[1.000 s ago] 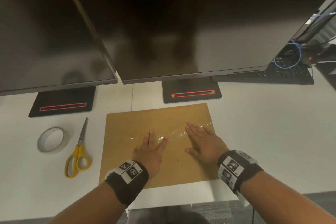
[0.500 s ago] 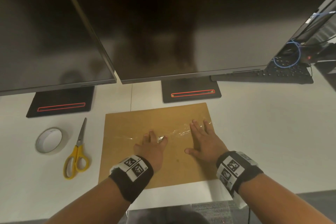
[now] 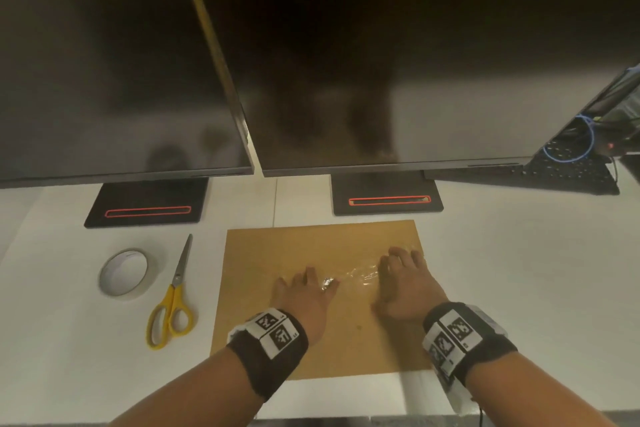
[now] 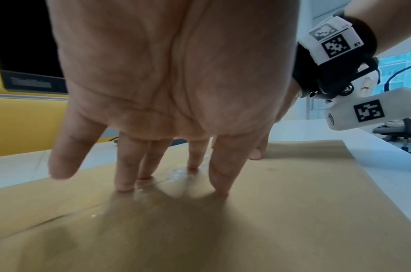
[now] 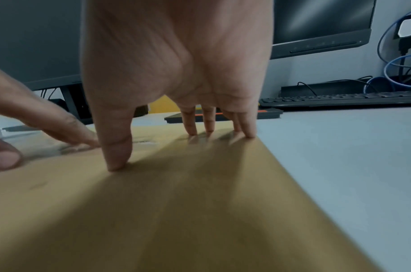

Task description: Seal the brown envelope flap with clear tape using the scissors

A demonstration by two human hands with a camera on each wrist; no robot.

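Observation:
The brown envelope (image 3: 284,253) lies flat on the white desk, with a shiny strip of clear tape (image 3: 360,273) across its middle. My left hand (image 3: 306,291) rests palm down on the envelope, its straight fingers (image 4: 125,176) pressing on the tape. My right hand (image 3: 403,279) lies flat to the right, fingertips (image 5: 249,131) pressing near the envelope's right edge (image 5: 281,165). The yellow-handled scissors (image 3: 173,302) lie shut on the desk left of the envelope. Further left sits the tape roll (image 3: 125,272).
Two dark monitors (image 3: 381,80) on black stands (image 3: 386,196) rise right behind the envelope. A black keyboard (image 3: 568,177) and blue cables (image 3: 571,146) sit at the back right. The desk's front edge (image 3: 346,418) runs just below my wrists.
Both hands have slid a little along the tape, the right one toward the envelope's right edge. My head has tipped up, showing more of the monitors.

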